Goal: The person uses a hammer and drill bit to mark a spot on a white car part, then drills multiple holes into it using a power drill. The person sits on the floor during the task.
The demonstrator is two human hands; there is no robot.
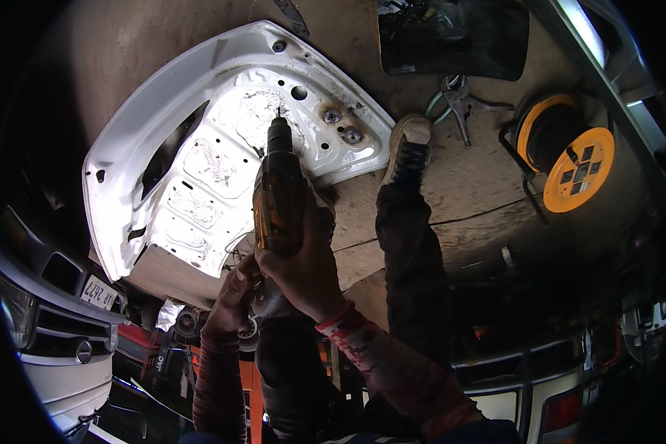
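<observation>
My right hand [311,270] is wrapped round a yellow and black power drill [280,200]. The drill points away from me, and a thin bit [279,112] stands out of its chuck. Beyond and below it lies a white car body panel [218,159], with cut-outs, holes and scuffed patches; whether the bit touches it I cannot tell. Close to the drill's rear, beside my right thumb, my left hand [233,296] is closed with its fingers bent. What those fingers hold, if anything, is hidden.
My shoe [409,152] rests by the panel's right corner. Locking pliers [462,103] lie on the floor below a dark tray [451,44] with small parts. An orange cable reel [581,170] stands at right. A white vehicle [63,333] is at lower left.
</observation>
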